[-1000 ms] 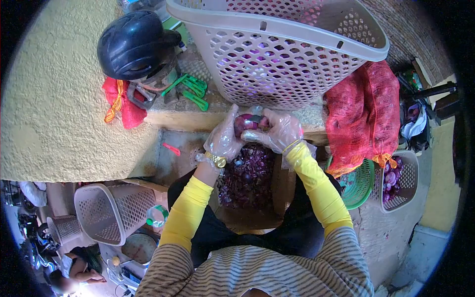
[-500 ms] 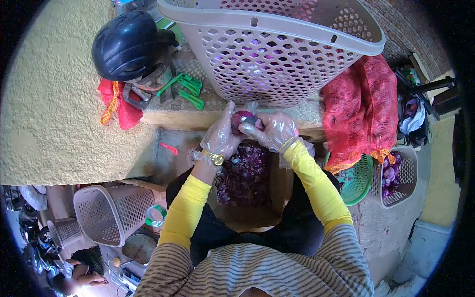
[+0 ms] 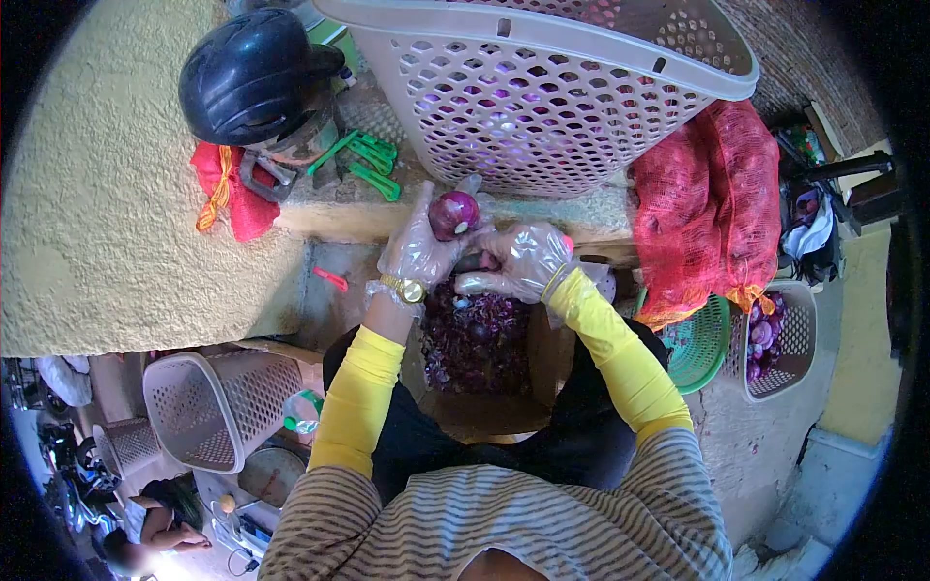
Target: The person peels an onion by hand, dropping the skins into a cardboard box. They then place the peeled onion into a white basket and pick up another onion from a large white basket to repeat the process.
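A round purple onion (image 3: pixel 453 215) is held in my left hand (image 3: pixel 418 247), which wears a clear plastic glove and a gold watch. My right hand (image 3: pixel 523 261), gloved too, has its fingers closed near the onion's lower right, around something small and dark that I cannot make out. Below both hands a cardboard box (image 3: pixel 484 416) between my legs holds a heap of purple onion skins (image 3: pixel 475 339).
Ahead stands a large perforated basket (image 3: pixel 542 107) of onions. Red mesh sacks (image 3: pixel 707 203), a green basket (image 3: pixel 702 344) and a smaller onion crate (image 3: pixel 804 339) are right. A black helmet (image 3: pixel 252 77) and empty crate (image 3: pixel 199 416) are left. A person (image 3: pixel 160 528) sits lower left.
The onion and my left hand have moved slightly up and left. My right hand has drawn away from the onion and lowered a little.
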{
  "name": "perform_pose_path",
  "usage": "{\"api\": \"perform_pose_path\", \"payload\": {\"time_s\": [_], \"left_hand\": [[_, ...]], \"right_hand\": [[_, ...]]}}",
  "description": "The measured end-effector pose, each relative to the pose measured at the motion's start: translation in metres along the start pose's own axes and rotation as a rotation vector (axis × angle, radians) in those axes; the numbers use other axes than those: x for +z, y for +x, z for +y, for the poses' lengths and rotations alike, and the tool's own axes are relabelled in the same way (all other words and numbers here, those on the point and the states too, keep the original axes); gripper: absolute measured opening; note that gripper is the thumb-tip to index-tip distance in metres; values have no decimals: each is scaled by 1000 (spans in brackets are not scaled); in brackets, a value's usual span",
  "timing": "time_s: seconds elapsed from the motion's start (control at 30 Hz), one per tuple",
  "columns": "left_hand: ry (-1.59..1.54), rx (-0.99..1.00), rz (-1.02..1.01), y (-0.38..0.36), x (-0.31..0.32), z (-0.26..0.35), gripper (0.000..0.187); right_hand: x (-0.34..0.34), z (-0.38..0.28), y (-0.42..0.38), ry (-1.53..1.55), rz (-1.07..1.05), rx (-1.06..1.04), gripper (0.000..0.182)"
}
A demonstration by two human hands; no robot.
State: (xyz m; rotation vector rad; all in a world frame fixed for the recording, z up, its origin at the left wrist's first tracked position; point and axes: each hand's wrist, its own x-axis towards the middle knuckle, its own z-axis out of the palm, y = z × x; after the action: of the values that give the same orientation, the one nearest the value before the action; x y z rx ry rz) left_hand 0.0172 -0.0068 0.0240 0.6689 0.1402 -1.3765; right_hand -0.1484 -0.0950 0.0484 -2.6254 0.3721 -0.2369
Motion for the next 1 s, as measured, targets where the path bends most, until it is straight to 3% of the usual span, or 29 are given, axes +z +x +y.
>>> {"api": "perform_pose_path", "payload": {"time_s": [0.07,0.23,0.3,0.37,0.5,0.57,0.67,0.7,0.77,0.8,0.97,1.0], "left_hand": [[24,-14,-53,3,-9,0,51],[294,64,-112,2,-7,-7,50],[337,87,-127,-2,-3,-13,50],[624,393,-127,-12,4,-20,49],[383,170,-67,-2,-3,-13,47],[906,389,-86,-2,-7,-12,47],[1078,535,-82,-24,15,-16,46],[1081,535,-84,-6,-4,-19,46],[581,401,-65,42,-59,-26,46],[583,398,-63,37,-55,-24,46],[1300,609,-34,10,-34,-15,42],[1301,609,-34,15,-39,-15,42]], "right_hand": [[-4,-3,2,33,79,0,58],[-19,-7,7,169,199,281,60],[-9,0,11,200,288,278,61],[-8,1,13,113,352,252,61],[-8,2,13,119,297,298,61],[-8,2,14,149,296,306,60],[-6,5,13,144,301,299,59],[-6,6,14,145,304,300,59],[-5,4,15,137,302,286,59],[-4,4,15,140,301,288,59],[4,3,16,126,255,289,59],[5,4,15,127,256,290,59]]}}
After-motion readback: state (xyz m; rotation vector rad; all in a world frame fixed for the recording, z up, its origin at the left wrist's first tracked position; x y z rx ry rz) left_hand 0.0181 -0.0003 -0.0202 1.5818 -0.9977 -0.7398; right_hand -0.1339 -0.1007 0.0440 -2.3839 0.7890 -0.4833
